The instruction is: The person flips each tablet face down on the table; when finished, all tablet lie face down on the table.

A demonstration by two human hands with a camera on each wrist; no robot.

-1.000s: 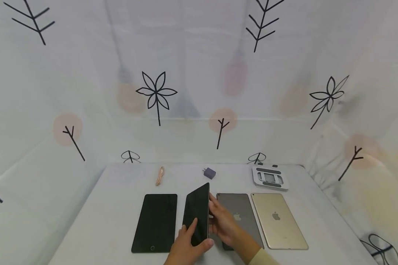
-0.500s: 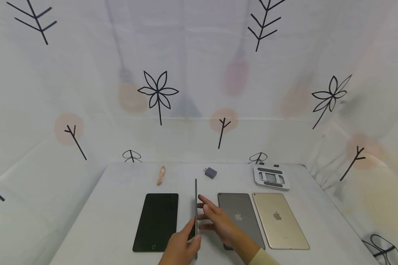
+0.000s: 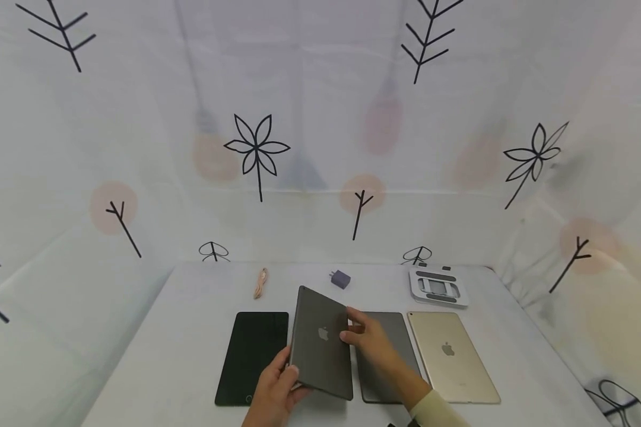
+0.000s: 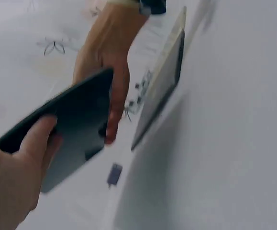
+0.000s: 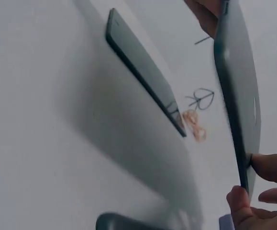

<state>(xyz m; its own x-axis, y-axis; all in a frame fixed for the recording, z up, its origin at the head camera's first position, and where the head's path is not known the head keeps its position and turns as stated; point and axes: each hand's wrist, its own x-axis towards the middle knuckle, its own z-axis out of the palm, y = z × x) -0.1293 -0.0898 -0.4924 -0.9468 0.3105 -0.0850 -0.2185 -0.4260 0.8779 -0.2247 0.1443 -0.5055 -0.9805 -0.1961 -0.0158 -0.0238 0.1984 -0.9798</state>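
A dark grey tablet (image 3: 320, 356) is held tilted above the table, its back with the apple logo toward the head camera. My left hand (image 3: 275, 382) grips its lower left edge, thumb on the back. On the upper right edge, my right hand (image 3: 374, 341) pinches the tablet between thumb and fingers; the right wrist view shows this pinch. To the left lies a tablet (image 3: 253, 356) with its black screen up. A second grey tablet (image 3: 387, 356), back up, is partly hidden behind the right hand and forearm. Beside it a gold tablet (image 3: 454, 356) also lies back up.
Along the back of the table (image 3: 155, 367) lie a coiled pinkish cable (image 3: 260, 283), a dark purple charger plug (image 3: 340, 279) and a white and grey folding stand (image 3: 438, 287). A patterned white cloth (image 3: 310, 225) hangs behind and at both sides.
The held tablet has turned from screen showing, through edge-on, to its back showing. My left hand has shifted slightly left with it; my right hand has closed on its upper right edge.
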